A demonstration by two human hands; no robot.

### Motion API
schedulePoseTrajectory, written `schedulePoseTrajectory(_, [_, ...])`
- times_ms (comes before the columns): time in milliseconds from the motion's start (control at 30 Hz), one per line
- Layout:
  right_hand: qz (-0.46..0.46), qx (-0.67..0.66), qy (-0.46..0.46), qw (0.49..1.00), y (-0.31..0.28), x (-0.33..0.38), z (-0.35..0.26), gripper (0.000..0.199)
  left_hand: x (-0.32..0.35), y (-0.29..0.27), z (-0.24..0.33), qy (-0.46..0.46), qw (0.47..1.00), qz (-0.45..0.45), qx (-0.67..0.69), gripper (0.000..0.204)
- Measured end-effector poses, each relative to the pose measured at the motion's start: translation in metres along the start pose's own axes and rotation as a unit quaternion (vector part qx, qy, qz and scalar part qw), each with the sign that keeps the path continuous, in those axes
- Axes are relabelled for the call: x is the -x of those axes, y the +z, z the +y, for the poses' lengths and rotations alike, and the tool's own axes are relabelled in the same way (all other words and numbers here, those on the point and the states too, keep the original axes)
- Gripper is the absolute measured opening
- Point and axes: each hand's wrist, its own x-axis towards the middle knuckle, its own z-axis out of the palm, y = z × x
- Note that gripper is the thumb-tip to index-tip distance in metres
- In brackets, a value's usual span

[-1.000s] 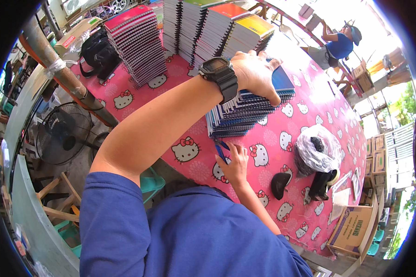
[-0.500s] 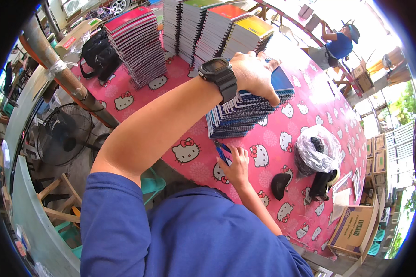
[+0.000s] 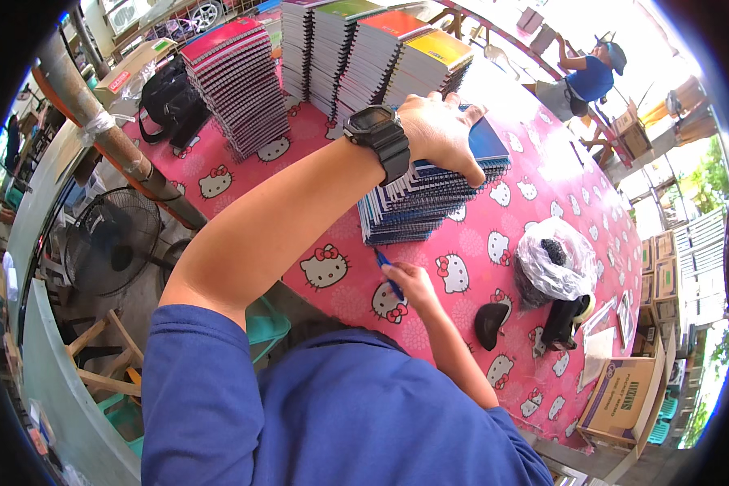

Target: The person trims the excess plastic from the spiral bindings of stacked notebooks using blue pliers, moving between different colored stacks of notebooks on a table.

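A stack of spiral-bound blue notebooks (image 3: pixel 409 211) stands on the pink table, its lower books stepped out toward me. My left hand (image 3: pixel 444 139), reaching across from the left with a black watch on the wrist, rests on top with fingers spread and the thumb near the coil edge. Just in front of the stack, my right hand (image 3: pixel 411 283) is closed round small blue-handled pliers (image 3: pixel 389 274). Their dark tip points toward the lowest notebooks, apart from them. The palm side of both hands is hidden.
Taller notebook stacks in red (image 3: pixel 239 93), green (image 3: pixel 324 61), orange (image 3: pixel 373 69) and yellow (image 3: pixel 425 73) stand behind. At right lie a plastic bag (image 3: pixel 557 259), a tape dispenser (image 3: pixel 565 324) and a dark rounded object (image 3: pixel 490 326). A co-worker (image 3: pixel 589 81) handles a box farther back.
My right hand has closed further round the pliers, and their handles, spread apart before, are now together. The left hand stays on the stack; the whole view has shifted slightly.
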Motion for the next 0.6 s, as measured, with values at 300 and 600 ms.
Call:
schedulePoseTrajectory(300, [0.254,0.435,-0.291,0.813,0.029,0.005,0.027,0.059,0.002,-0.002,0.002,0.000,1.000,-0.003,0.000,0.102])
schedulePoseTrajectory(600, [0.256,0.380,-0.336,0.823,0.026,0.005,0.030,0.053,0.003,-0.001,0.001,-0.001,1.000,0.000,0.002,0.102])
